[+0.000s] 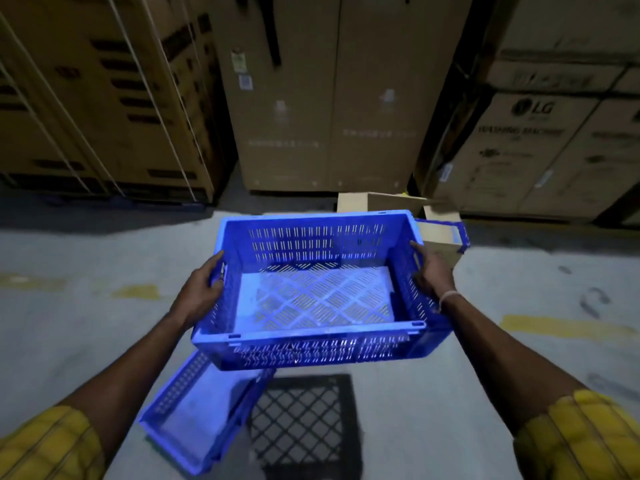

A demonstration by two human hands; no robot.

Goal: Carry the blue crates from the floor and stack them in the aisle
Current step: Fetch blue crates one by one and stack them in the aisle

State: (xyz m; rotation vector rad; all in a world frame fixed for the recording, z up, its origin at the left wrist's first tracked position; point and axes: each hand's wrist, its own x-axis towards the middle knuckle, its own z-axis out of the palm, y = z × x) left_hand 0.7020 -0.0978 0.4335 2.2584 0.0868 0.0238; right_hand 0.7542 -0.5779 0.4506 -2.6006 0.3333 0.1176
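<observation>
Tall cardboard boxes (284,98) wall the far side. The blue crate (315,292) hangs level above the floor (86,244), left hand (202,292) and right hand (431,275) gripping its side walls. Keep it level, clearing the second crate (194,410) lying near left.

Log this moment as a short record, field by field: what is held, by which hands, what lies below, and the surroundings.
held item: blue crate, empty, open side up, lifted off the floor
left hand: left hand grips the crate's left end wall
right hand: right hand grips the crate's right end wall
below: second blue crate on the floor, tilted; the held crate's shadow beside it
beyond the crate: small open carton with another blue piece against it, only partly visible
background: tall cardboard boxes
floor: concrete floor with worn yellow marks
</observation>
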